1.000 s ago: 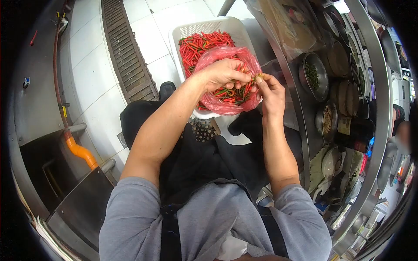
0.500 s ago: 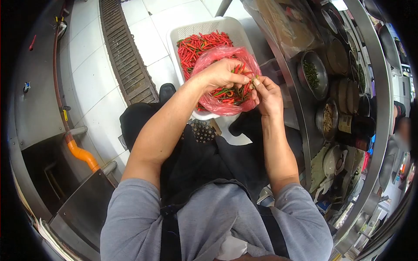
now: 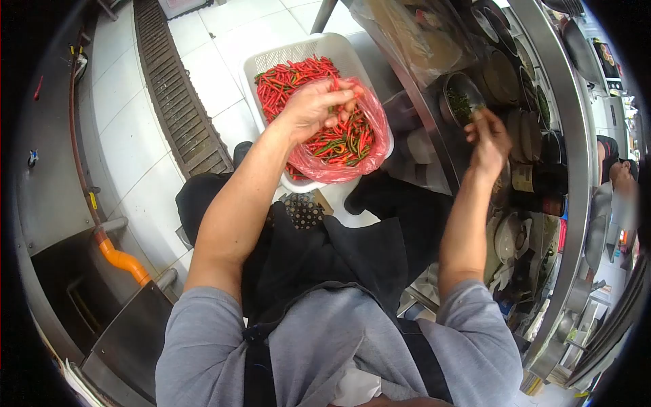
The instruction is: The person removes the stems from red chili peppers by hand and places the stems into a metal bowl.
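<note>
My left hand (image 3: 317,108) is closed around some red chili peppers, above a pink plastic bag (image 3: 374,125). Inside the bag lie many red and green chili peppers (image 3: 342,146). The bag rests in a white plastic basket (image 3: 249,71), which has a heap of red chilies (image 3: 288,80) behind the bag. Off to the right, my right hand (image 3: 489,141) is at the near edge of a dark bowl (image 3: 449,114) containing green bits (image 3: 461,102). Its fingertips are pinched together and smeared by motion, with something small and greenish there that I cannot make out.
A metal shelf edge (image 3: 424,125) runs along the right, with several bowls and pans behind it. A floor drain grate (image 3: 178,102) crosses the white tiles at left. An orange pipe (image 3: 124,258) and steel panels stand further left. Another person's arm (image 3: 620,180) shows at far right.
My right hand has left the chilies and moved right to the dark bowl. The left hand stays over the bag, still holding chilies. The whole view has shifted slightly.
</note>
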### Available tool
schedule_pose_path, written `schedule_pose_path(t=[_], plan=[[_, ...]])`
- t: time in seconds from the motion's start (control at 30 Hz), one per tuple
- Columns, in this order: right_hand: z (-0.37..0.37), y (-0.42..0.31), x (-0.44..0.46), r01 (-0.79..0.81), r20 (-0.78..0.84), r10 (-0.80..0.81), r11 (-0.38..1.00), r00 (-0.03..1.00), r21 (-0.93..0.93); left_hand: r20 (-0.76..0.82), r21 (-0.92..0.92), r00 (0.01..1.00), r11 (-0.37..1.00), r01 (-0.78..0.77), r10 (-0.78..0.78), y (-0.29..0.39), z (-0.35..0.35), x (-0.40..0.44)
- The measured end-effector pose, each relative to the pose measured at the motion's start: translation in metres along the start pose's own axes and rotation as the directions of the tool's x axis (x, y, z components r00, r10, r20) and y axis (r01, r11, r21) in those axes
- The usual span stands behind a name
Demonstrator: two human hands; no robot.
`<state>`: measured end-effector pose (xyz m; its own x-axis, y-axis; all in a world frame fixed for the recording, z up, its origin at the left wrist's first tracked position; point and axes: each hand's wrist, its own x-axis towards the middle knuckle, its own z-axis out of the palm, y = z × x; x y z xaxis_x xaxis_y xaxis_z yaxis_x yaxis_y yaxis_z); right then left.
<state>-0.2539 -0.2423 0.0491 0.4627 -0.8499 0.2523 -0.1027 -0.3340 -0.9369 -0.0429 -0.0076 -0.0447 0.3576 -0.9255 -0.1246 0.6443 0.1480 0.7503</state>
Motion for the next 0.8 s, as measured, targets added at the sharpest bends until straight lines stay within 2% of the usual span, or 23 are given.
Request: schedule_pose_path(t=[0.03, 0.07, 0.1, 0.13, 0.2, 0.23, 0.3, 0.33, 0.4, 0.43, 0.5, 0.53, 0.57, 0.63, 0.8], plan=[[-0.012, 0.002, 0.017, -0.013, -0.044, 0.006, 0.987, 0.999, -0.159, 0.004, -0.003, 1.000, 1.000, -0.003, 0.003, 0.001, -0.001, 0.001], [-0.024, 0.013, 0.037, 0.245, 0.116, -0.216, 0.859, 0.969, -0.449, -0.020, -0.020, 1.000, 1.000, -0.019, 0.019, 0.002, -0.003, 0.001], [-0.033, 0.024, 0.050, 0.485, 0.328, -0.359, 0.593, 0.874, -0.642, -0.045, -0.037, 0.999, 0.999, -0.032, 0.031, 0.001, -0.005, 0.001], [-0.035, 0.025, 0.054, 0.483, 0.331, -0.353, 0.593, 0.875, -0.644, -0.050, -0.045, 0.998, 0.998, -0.036, 0.034, 0.005, -0.006, 0.000], [-0.035, 0.030, 0.057, 0.615, 0.427, -0.488, 0.334, 0.761, -0.714, -0.066, -0.062, 0.996, 0.996, -0.067, 0.063, 0.009, -0.005, -0.001], [-0.026, 0.020, 0.050, 0.622, 0.439, -0.482, 0.335, 0.759, -0.708, -0.082, -0.074, 0.992, 0.992, -0.103, 0.097, 0.010, -0.007, -0.001], [-0.011, 0.001, 0.027, 0.422, 0.112, -0.472, 0.629, 0.875, -0.653, -0.081, -0.071, 0.989, 0.989, -0.129, 0.123, 0.009, -0.010, 0.000], [-0.001, -0.001, 0.017, 0.461, 0.108, -0.522, 0.615, 0.846, -0.639, -0.057, -0.061, 0.987, 0.986, -0.153, 0.149, 0.008, -0.011, 0.000], [0.032, -0.002, -0.019, 0.445, 0.179, -0.409, 0.776, 0.895, -0.447, -0.051, -0.052, 0.983, 0.983, -0.178, 0.176, 0.005, -0.012, 0.001], [0.050, -0.004, -0.037, 0.553, 0.352, -0.436, 0.734, 0.828, -0.393, -0.061, -0.050, 0.983, 0.983, -0.175, 0.172, 0.004, -0.012, 0.000], [0.084, 0.013, -0.071, 0.545, 0.579, -0.279, 0.760, 0.766, -0.355, -0.100, -0.018, 0.982, 0.987, -0.161, 0.159, 0.003, -0.010, 0.000], [0.098, 0.031, -0.082, 0.588, 0.698, -0.227, 0.737, 0.679, -0.332, -0.113, -0.015, 0.982, 0.988, -0.156, 0.154, 0.003, -0.010, 0.000], [0.110, 0.050, -0.092, 0.697, 0.769, -0.277, 0.657, 0.576, -0.285, -0.120, -0.015, 0.981, 0.988, -0.155, 0.152, 0.002, -0.010, 0.001], [0.129, 0.075, -0.104, 0.761, 0.834, -0.253, 0.591, 0.490, -0.268, -0.129, 0.006, 0.978, 0.987, -0.163, 0.163, 0.003, -0.012, 0.000], [0.144, 0.090, -0.101, 0.770, 0.867, -0.178, 0.564, 0.465, -0.297, -0.116, 0.055, 0.975, 0.981, -0.184, 0.189, 0.003, -0.015, 0.000]])
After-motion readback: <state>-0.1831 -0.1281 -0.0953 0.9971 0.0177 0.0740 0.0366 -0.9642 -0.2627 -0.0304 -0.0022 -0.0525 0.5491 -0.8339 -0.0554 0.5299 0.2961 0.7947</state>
